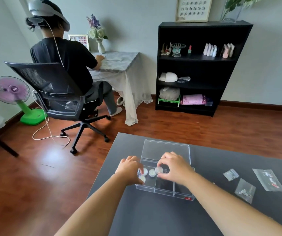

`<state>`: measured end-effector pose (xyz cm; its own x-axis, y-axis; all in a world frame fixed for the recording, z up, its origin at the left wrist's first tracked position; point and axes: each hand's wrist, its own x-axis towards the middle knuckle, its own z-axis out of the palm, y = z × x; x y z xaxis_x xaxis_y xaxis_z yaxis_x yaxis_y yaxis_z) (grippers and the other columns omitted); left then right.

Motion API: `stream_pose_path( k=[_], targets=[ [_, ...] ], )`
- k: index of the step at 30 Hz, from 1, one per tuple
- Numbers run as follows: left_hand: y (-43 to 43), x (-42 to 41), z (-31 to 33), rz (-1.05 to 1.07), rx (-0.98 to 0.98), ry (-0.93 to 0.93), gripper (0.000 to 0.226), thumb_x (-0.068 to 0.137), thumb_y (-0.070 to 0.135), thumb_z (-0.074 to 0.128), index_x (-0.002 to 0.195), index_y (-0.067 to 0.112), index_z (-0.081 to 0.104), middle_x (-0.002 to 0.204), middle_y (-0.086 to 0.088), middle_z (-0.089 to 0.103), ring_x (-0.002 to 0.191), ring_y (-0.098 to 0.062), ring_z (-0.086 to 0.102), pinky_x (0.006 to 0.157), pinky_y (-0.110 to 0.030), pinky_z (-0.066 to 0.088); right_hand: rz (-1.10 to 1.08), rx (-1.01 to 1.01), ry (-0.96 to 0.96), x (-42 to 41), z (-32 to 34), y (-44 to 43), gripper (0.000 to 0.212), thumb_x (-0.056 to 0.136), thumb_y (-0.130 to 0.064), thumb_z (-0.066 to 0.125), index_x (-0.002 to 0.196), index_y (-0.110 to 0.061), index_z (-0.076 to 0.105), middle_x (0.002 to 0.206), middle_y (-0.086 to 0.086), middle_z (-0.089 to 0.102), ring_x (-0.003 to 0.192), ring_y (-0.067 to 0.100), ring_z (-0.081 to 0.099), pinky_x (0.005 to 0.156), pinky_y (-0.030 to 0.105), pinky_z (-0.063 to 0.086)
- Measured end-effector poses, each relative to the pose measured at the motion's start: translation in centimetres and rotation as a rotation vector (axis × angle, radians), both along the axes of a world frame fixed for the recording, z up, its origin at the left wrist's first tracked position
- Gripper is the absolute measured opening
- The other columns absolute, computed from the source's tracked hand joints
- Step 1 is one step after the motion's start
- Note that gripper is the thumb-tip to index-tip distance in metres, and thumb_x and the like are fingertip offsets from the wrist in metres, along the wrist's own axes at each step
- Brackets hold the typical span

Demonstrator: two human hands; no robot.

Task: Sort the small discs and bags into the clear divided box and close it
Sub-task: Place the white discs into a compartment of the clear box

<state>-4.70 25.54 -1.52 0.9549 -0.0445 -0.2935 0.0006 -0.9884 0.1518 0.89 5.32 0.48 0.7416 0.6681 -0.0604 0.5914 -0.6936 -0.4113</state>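
The clear divided box (164, 191) stands on the dark table (154, 215) with its lid (165, 149) tilted back and open. My right hand (174, 167) pinches a small silvery disc (159, 169) above the box's middle. My left hand (130, 169) rests at the box's left end, its fingers over the left compartment, touching discs there. Another disc (151, 172) lies in the left compartment, a further disc (142, 179) shows by my left fingers. Three small clear bags (231, 174) (245, 190) (269, 179) lie on the table to the right.
The table's left edge runs close to the box, with wooden floor beyond it. Farther off a person sits at a desk on a black swivel chair (60, 92). A black bookshelf (198, 68) stands against the far wall, a fan (12, 92) at the left.
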Motion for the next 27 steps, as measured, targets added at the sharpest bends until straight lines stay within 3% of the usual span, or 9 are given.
stream_pose_path(
  k=[7, 11, 14, 27],
  targets=[
    [0.9, 0.0, 0.5, 0.064, -0.142, -0.105, 0.047, 0.067, 0.053, 0.07, 0.107, 0.033, 0.055, 0.126, 0.01, 0.053, 0.12, -0.015, 0.046, 0.096, -0.033, 0.035, 0.002, -0.016, -0.016, -0.3, -0.8, 1.7, 0.032, 0.075, -0.046, 0.067, 0.102, -0.028, 0.065, 0.113, -0.007, 0.057, 0.11, 0.018, 0.045, 0.094, 0.033, 0.035],
    [1.8, -0.8, 0.3, 0.118, -0.207, -0.053, 0.083, 0.06, 0.064, 0.073, 0.13, 0.035, 0.038, 0.14, 0.01, 0.047, 0.13, -0.016, 0.042, 0.105, -0.039, 0.034, 0.04, -0.113, -0.005, -0.4, -1.7, 2.7, 0.036, 0.071, -0.051, 0.07, 0.099, -0.028, 0.067, 0.146, -0.003, 0.041, 0.14, 0.02, 0.023, 0.111, 0.042, 0.018],
    [2.2, -1.1, -0.3, 0.088, -0.193, 0.026, 0.103, 0.057, 0.069, 0.073, 0.142, 0.038, 0.022, 0.151, 0.01, 0.034, 0.139, -0.017, 0.03, 0.112, -0.043, 0.026, 0.032, -0.142, 0.02, -0.6, -2.3, 3.3, 0.035, 0.069, -0.05, 0.071, 0.097, -0.028, 0.067, 0.155, -0.002, 0.03, 0.146, 0.019, 0.011, 0.115, 0.045, 0.012],
    [2.0, -0.3, -0.6, 0.099, -0.198, 0.021, 0.099, 0.059, 0.072, 0.07, 0.141, 0.037, 0.026, 0.151, 0.009, 0.033, 0.138, -0.019, 0.03, 0.111, -0.045, 0.026, -0.054, -0.065, 0.12, -0.2, -2.0, 2.6, 0.037, 0.069, -0.051, 0.073, 0.098, -0.03, 0.066, 0.153, -0.001, 0.033, 0.145, 0.019, 0.016, 0.115, 0.044, 0.017]
  ],
)
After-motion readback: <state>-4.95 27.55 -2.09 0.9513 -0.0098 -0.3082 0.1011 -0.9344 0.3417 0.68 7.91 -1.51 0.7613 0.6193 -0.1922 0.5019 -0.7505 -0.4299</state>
